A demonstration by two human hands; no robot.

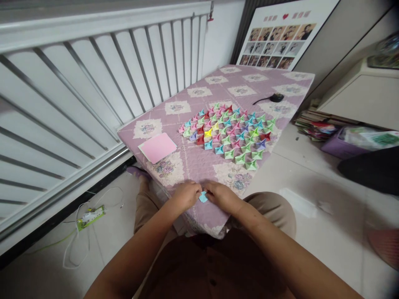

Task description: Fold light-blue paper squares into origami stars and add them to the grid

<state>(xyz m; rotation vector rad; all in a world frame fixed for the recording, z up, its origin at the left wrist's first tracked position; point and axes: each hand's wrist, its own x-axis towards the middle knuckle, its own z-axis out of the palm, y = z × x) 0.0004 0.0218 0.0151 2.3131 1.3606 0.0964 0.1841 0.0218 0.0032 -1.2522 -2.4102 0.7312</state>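
A small light-blue folded paper lies between my two hands near the table's front corner. My left hand pinches its left side with curled fingers. On the other side my right hand grips the paper's right edge, fingers bent and pressed together. Beyond the hands stand rows of small folded paper pieces in green, pink, blue, red, yellow and purple. A stack of pink paper sheets rests at the left edge of the table.
The table has a purple floral cloth. A black object with a cable lies at the back right. A white radiator runs along the left. On the floor are a power strip and a purple bin.
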